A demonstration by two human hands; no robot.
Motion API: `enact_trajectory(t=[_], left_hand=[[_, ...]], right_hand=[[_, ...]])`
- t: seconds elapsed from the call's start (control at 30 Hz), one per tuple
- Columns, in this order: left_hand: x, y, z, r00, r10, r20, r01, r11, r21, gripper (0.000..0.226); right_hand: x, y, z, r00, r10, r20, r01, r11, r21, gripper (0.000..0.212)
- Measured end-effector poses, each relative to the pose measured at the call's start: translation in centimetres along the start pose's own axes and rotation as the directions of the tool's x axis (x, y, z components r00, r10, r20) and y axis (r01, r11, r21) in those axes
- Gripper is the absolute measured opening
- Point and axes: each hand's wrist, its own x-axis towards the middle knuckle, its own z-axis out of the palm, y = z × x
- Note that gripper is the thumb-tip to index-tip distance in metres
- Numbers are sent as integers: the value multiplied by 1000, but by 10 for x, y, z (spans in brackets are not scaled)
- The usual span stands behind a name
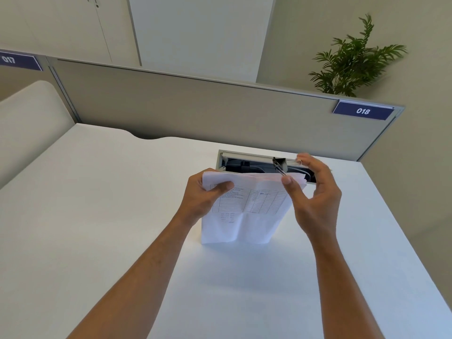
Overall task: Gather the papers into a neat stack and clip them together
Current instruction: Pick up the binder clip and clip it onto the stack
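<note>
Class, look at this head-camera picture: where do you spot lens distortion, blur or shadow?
Head view: wide-angle bending curves the partition and desk; the plant is smeared; print on the papers is too soft to read; faint shadow beneath them; lighting even, no glare.

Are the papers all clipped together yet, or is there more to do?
Nearly. Done: the papers are gathered into one stack, standing on the white desk. In hand: the left hand holds the stack while the right hand pinches a binder clip at the top edge. Left: whether it grips yet is unclear; then let go.
</note>
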Motion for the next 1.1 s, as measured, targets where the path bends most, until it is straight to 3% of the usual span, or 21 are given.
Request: enact_trajectory(t=[0.07, 0.2, 0.37, 0.57, 0.67, 0.8, 1.1], left_hand=[[0, -1, 0, 1000, 3, 7, -3, 1000, 3, 17], [-1, -2, 0, 1000, 9, 9, -9, 1000, -6, 16], [-2, -3, -1, 999, 31, 14, -31, 1000, -3, 14], [-3, -4, -1, 998, 54, 35, -53, 998, -31, 14], [-3, -3, -1, 999, 43, 32, -42, 998, -41, 12], [-3, 1, 1, 999, 44, 23, -43, 998, -56, 27], [-1, -4, 0, 1000, 14, -6, -15, 1000, -8, 16]], right_hand=[[10, -16, 8, 998, -41, 48, 41, 999, 10, 39], [25, -38, 27, 959, -41, 279, 12, 995, 104, 39], [33, -54, 48, 858, -43, 513, 48, 999, 3, 42], [50, -67, 62, 723, -59, 689, 228, 961, -157, 43], [60, -72, 65, 669, -71, 740, 358, 903, -237, 39], [69, -78, 66, 626, -83, 775, 459, 843, -281, 33], [70, -86, 74, 560, -119, 820, 650, 676, -346, 14]])
